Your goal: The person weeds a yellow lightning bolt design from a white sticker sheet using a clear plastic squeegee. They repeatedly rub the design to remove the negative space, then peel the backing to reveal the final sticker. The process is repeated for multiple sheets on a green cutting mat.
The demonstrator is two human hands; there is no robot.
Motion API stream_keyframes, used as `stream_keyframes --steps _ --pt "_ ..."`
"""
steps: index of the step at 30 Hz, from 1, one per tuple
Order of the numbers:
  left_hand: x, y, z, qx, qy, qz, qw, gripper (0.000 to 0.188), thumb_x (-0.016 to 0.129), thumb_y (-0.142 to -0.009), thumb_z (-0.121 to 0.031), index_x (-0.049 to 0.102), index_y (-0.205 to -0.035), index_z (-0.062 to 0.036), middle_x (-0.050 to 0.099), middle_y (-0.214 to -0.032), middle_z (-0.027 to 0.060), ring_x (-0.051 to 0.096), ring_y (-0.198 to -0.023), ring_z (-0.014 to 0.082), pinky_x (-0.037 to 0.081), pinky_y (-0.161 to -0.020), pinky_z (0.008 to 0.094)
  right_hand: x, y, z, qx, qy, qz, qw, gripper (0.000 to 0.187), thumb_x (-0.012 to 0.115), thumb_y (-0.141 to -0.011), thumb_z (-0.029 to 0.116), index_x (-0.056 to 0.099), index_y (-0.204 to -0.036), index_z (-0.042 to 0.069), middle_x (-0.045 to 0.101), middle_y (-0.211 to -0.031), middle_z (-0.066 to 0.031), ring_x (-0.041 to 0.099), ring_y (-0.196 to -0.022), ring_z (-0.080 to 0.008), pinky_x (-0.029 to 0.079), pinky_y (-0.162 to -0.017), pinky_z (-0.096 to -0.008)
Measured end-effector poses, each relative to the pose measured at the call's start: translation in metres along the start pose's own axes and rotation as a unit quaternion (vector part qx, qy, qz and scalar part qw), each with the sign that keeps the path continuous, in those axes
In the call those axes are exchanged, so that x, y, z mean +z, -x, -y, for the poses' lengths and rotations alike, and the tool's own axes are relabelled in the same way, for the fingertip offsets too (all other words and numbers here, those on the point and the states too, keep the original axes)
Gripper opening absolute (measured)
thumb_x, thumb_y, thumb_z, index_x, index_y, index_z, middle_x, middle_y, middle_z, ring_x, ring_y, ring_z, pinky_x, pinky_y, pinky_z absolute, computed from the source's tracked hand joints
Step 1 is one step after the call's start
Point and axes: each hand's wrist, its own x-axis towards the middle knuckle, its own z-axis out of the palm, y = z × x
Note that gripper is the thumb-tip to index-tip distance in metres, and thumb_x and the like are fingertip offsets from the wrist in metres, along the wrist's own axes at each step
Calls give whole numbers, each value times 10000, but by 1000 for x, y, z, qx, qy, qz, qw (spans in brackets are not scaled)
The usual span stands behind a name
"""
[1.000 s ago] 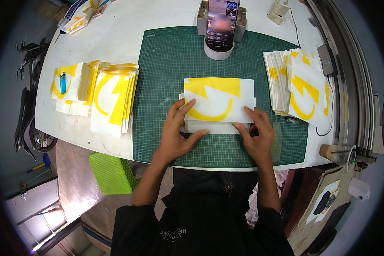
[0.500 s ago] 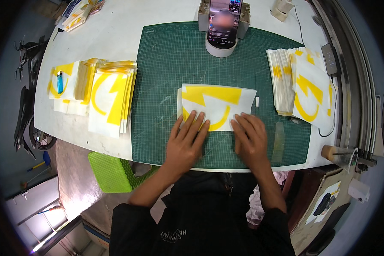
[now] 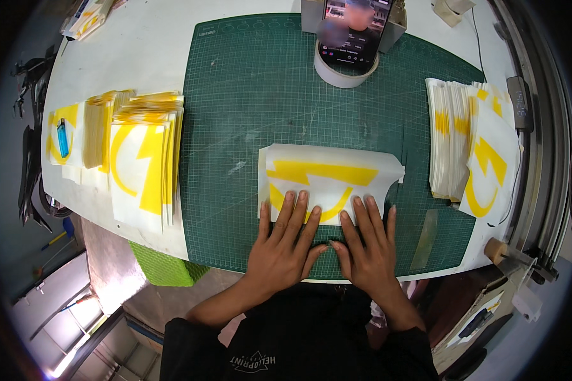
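A folded white sheet with yellow print (image 3: 330, 184) lies on the green cutting mat (image 3: 248, 114). Its far edge bulges up in a soft fold, and the right end stands a little off the mat. My left hand (image 3: 283, 244) lies flat with fingers spread, its fingertips on the near left part of the sheet. Beside it my right hand (image 3: 367, 244) is also flat and spread, pressing the near right part. The two thumbs nearly meet on the mat between the hands. Fingers cover some of the near edge.
Stacks of similar folded sheets stand left (image 3: 140, 165) and right (image 3: 451, 140), a blue lighter (image 3: 62, 138) on the left one. A phone (image 3: 356, 38) leans at a white tape roll (image 3: 346, 77). A clear strip (image 3: 424, 238) lies on the right. Below left is a green stool (image 3: 162, 263).
Both hands have flattened and spread further, and the right fingers, bent before, are now stretched out. The sheet's far edge now bulges more. The whole view has shifted.
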Motion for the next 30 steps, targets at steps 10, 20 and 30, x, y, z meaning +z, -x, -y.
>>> stream_keyframes --steps 10,20,30 --pt "1 -2 2 8 -3 -7 1000 724 620 -1029 -439 456 -1586 -6 348 -1670 304 295 -1578 477 182 -1243 698 1 0 -1 4 -10 -11 1000 607 669 -1020 363 532 -1550 100 406 -1672 -190 320 -1586 -386 176 -1231 -740" --pt "-1 -2 -1 33 -52 -49 997 640 631 -1031 -293 462 -1564 19 354 -1672 281 306 -1578 445 209 -1270 639 1 0 1 -13 44 -54 997 546 655 -1025 389 594 -1478 90 438 -1654 -135 315 -1587 -360 202 -1250 -703" --pt "-1 -3 8 73 -9 -16 997 730 634 -1028 -324 382 -1575 88 328 -1679 287 299 -1585 423 267 -1272 571 7 1 -1 -34 41 -73 996 551 631 -1041 402 613 -1451 34 471 -1622 -188 345 -1573 -354 248 -1268 -626"
